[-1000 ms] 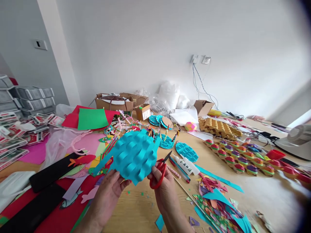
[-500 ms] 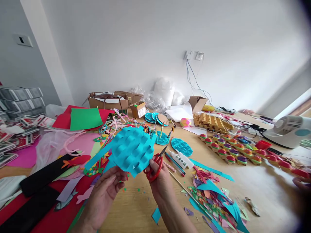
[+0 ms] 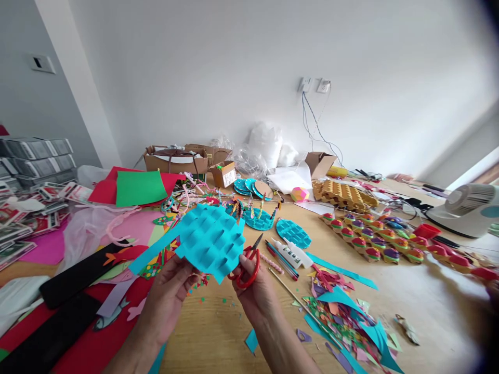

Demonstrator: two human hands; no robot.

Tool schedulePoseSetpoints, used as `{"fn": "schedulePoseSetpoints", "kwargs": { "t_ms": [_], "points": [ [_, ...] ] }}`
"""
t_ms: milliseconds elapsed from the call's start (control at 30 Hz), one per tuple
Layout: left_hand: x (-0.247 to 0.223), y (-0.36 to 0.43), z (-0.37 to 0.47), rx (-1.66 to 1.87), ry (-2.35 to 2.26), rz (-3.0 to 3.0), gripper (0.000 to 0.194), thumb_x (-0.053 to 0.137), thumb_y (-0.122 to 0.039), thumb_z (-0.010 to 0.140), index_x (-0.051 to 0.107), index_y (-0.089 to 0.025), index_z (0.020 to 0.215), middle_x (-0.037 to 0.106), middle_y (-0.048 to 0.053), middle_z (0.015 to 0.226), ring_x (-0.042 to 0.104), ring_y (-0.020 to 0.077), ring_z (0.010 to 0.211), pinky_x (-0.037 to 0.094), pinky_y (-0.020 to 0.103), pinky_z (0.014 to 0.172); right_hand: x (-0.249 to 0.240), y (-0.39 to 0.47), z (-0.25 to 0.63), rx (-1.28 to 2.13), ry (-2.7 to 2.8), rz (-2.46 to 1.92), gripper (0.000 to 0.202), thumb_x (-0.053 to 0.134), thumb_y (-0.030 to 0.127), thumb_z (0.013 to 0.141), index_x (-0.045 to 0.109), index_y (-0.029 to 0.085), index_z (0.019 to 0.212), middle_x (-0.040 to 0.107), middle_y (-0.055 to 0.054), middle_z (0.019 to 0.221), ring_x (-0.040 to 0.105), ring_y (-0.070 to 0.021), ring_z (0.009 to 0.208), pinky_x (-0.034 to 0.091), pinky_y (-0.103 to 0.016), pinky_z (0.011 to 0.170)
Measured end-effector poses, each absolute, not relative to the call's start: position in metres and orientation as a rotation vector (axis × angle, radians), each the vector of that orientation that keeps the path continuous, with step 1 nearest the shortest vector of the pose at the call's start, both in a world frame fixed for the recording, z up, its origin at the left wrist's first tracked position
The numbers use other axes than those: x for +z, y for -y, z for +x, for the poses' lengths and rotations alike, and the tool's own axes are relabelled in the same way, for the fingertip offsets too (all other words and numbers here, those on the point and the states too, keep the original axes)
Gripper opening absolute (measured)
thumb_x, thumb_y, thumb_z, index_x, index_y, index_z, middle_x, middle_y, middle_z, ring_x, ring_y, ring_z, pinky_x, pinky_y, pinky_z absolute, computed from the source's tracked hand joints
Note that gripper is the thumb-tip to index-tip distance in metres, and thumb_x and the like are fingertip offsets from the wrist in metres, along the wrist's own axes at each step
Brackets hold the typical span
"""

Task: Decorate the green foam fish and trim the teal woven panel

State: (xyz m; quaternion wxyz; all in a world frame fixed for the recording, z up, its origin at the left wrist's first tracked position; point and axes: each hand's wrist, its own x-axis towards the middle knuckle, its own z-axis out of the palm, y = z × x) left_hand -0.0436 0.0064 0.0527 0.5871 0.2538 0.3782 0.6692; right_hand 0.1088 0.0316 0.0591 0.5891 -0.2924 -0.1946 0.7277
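A round blue paper piece [image 3: 212, 239] with rows of raised folds is held up over the table, and a blue strip [image 3: 154, 252] sticks out at its left. My left hand [image 3: 175, 291] pinches the lower left edge of the piece. In my right hand [image 3: 253, 291] are red-handled scissors [image 3: 255, 265], their dark blades pointing up and to the right; its fingertips also meet the piece's lower right edge. Behind the piece lie a blue disc with upright twisted bits [image 3: 259, 219] and another blue woven disc [image 3: 293, 234].
White glue bottles [image 3: 291, 254] and pens [image 3: 281, 259] lie right of the scissors. Paper scraps [image 3: 339, 317] cover the right front. Decorated egg-carton cups [image 3: 374, 236] and a white fan [image 3: 463, 208] stand farther right. Black strips [image 3: 50, 332] lie at left.
The blue piece has tilted, so its folds face the camera more squarely. My left hand has shifted slightly and grips its edge more closely. The view has moved a little.
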Motion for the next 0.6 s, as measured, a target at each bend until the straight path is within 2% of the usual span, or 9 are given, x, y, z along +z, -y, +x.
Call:
{"fn": "schedulePoseSetpoints", "kwargs": {
  "t_ms": [100,233,333,467,600],
  "points": [
    [0.055,-0.010,-0.054,1.581,-0.818,0.523,0.027,0.073,-0.016,0.059,0.066,-0.020,0.084,0.069,0.000,0.080,0.062,0.0151,0.070,0.050,0.024,0.062,0.060,-0.033,0.114,1.652,0.589,-0.716,0.019,0.070,0.026,0.064,0.055,0.016,0.065,0.054,0.003,0.047,0.047,-0.0075,0.045,0.038,-0.018,0.048],
    [0.056,-0.015,-0.082,1.391,-0.857,0.510,0.018,0.070,-0.015,0.063,0.066,-0.019,0.080,0.068,0.001,0.068,0.062,0.0149,0.058,0.051,0.025,0.056,0.064,-0.040,0.132,1.635,0.764,-0.725,0.018,0.070,0.024,0.063,0.056,0.014,0.065,0.052,0.003,0.047,0.042,-0.0057,0.042,0.031,-0.016,0.042],
    [0.061,-0.021,-0.101,1.421,-0.902,0.582,0.019,0.069,-0.012,0.064,0.065,-0.017,0.083,0.068,0.003,0.073,0.063,0.0149,0.062,0.051,0.023,0.056,0.067,-0.047,0.147,1.688,0.835,-0.735,0.018,0.071,0.024,0.062,0.057,0.014,0.066,0.051,0.004,0.049,0.041,-0.0061,0.043,0.029,-0.016,0.042],
    [0.069,-0.025,-0.104,1.404,-0.896,0.671,0.019,0.068,-0.016,0.067,0.066,-0.015,0.086,0.068,0.005,0.074,0.063,0.0139,0.062,0.050,0.021,0.056,0.065,-0.052,0.156,1.733,0.932,-0.735,0.017,0.070,0.025,0.064,0.057,0.014,0.068,0.051,0.003,0.051,0.041,-0.0065,0.043,0.028,-0.017,0.041],
    [0.072,-0.026,-0.084,1.280,-0.924,0.657,0.029,0.071,-0.018,0.064,0.066,-0.015,0.092,0.069,0.007,0.076,0.065,0.0194,0.064,0.051,0.028,0.057,0.060,-0.051,0.150,1.798,0.926,-0.746,0.022,0.072,0.028,0.061,0.057,0.014,0.066,0.050,0.004,0.050,0.039,-0.0056,0.041,0.027,-0.016,0.040]
  ]
}}
